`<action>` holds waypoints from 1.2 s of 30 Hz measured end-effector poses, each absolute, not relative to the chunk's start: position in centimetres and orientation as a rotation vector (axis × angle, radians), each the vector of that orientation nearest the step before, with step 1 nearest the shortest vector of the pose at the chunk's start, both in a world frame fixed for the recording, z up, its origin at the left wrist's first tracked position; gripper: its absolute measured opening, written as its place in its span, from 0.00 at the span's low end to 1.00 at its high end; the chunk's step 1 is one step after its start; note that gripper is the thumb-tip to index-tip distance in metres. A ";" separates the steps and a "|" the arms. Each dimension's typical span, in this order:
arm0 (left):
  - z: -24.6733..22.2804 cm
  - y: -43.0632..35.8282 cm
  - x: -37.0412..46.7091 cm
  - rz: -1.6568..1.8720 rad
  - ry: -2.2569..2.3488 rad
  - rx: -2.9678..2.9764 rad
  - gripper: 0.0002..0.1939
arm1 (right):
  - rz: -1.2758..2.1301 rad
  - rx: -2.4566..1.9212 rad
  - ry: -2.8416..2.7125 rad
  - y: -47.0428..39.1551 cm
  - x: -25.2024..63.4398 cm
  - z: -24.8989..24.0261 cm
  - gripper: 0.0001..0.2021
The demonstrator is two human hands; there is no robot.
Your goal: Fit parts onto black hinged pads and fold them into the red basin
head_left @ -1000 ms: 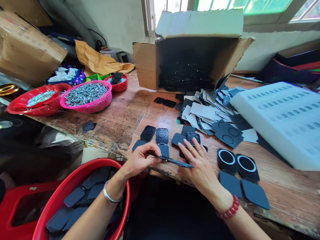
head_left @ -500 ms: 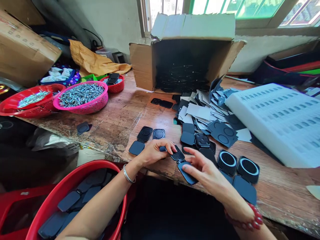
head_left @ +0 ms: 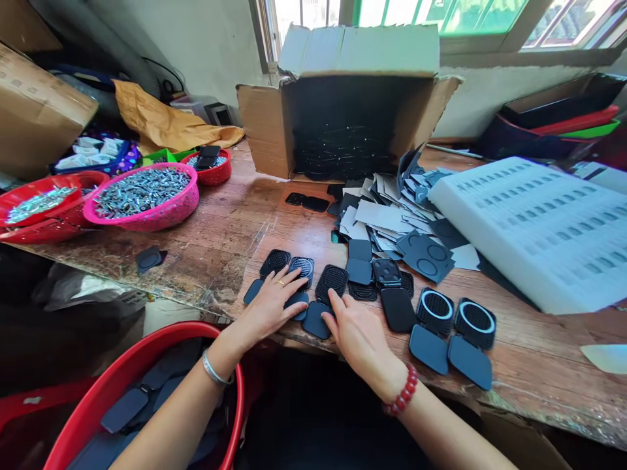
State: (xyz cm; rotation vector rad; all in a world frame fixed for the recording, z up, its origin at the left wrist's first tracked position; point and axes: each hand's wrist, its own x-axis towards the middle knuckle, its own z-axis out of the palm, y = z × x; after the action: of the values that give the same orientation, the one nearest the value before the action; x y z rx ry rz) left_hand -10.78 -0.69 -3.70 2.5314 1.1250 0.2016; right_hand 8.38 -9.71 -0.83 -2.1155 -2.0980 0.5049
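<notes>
My left hand (head_left: 268, 305) lies palm down with fingers spread over black hinged two-panel pieces, its fingertips on the ribbed panel (head_left: 300, 267) of one. Beside it, another hinged piece lies unfolded, with a ribbed ring-marked panel (head_left: 332, 282) and a smooth panel (head_left: 317, 321). My right hand (head_left: 360, 331) touches this piece's right edge near the hinge, index finger and thumb apart. Its other fingers curl under, partly hidden. To the right, two unfolded pieces carry white rings (head_left: 437, 305) on their ribbed panels. Between these and my right hand lies a smooth black panel (head_left: 398, 310).
A red basin (head_left: 236, 418) holds black pieces at lower left. Pink (head_left: 169, 212) and red baskets of small metal parts stand farther left. Behind are an open carton (head_left: 264, 134) and a heap of grey and black sheets (head_left: 385, 214). A white foam block (head_left: 509, 254) sits right.
The hinged piece held between both hands now lies on the table beside the others. My left hand has moved left and spread open; my right hand has lowered beside the piece. The view has shifted slightly.
</notes>
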 end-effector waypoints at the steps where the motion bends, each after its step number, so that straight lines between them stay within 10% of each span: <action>1: -3.7 -0.5 -11.2 0.204 1.094 2.524 0.27 | 0.489 -2.125 -2.132 -9.5 8.2 -0.6 0.24; 10: -2.6 0.2 -13.2 0.219 0.984 2.516 0.25 | 0.474 -1.917 -2.120 -8.9 9.3 -0.4 0.21; 19: -3.2 -4.4 -7.3 0.364 1.067 2.753 0.27 | -0.225 -2.422 -1.935 -11.4 15.3 0.0 0.20; 29: -1.1 -4.3 -8.1 0.075 1.058 2.690 0.31 | -0.112 -2.264 -1.755 -11.1 17.0 1.9 0.16; 36: 0.3 -3.6 -8.5 0.144 0.991 2.507 0.29 | 0.642 -1.665 -2.264 -10.4 18.2 2.4 0.16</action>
State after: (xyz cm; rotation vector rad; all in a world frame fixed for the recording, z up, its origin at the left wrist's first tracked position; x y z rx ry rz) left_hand -8.55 -3.63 0.26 2.5067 0.9914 0.1439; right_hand 18.23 -10.35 2.37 -1.6650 -2.2637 0.6424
